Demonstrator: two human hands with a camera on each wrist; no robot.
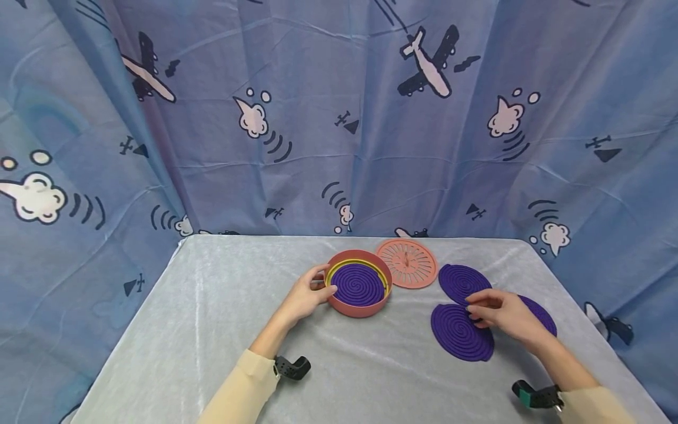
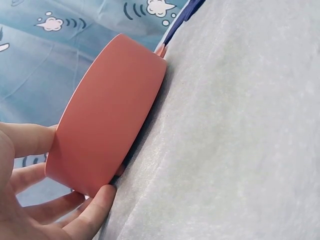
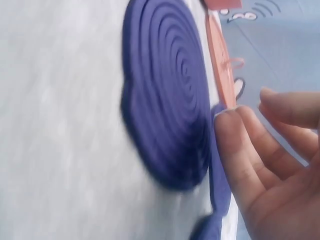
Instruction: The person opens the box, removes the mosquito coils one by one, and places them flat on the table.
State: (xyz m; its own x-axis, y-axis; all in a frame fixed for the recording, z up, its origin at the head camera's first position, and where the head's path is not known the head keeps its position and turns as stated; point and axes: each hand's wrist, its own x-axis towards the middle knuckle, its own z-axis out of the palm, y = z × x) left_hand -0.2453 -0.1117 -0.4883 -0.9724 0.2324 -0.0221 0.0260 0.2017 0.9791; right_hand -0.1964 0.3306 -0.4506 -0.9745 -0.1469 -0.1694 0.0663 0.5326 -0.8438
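My left hand [image 1: 309,292] grips the left side of a round coral container [image 1: 357,312], thumb at its rim and fingers around the wall. In the left wrist view, the fingertips [image 2: 102,197] reach the container's bottom edge. Inside lies a purple spiral coaster [image 1: 358,285], with yellow rims [image 1: 382,272] showing around it. At the right, my right hand [image 1: 505,315] hovers over flat purple spiral coasters, its fingers loosely bent with nothing between them. Its fingertips overlap the near coaster [image 1: 459,335]; another coaster [image 1: 462,281] lies behind, and a third [image 1: 541,315] is partly hidden by the hand.
A coral slotted lid [image 1: 406,265] with a small loop on top lies right behind the container. All of this is on a table with a pale grey cloth [image 1: 371,371]. A blue patterned curtain [image 1: 318,147] hangs along the back and sides.
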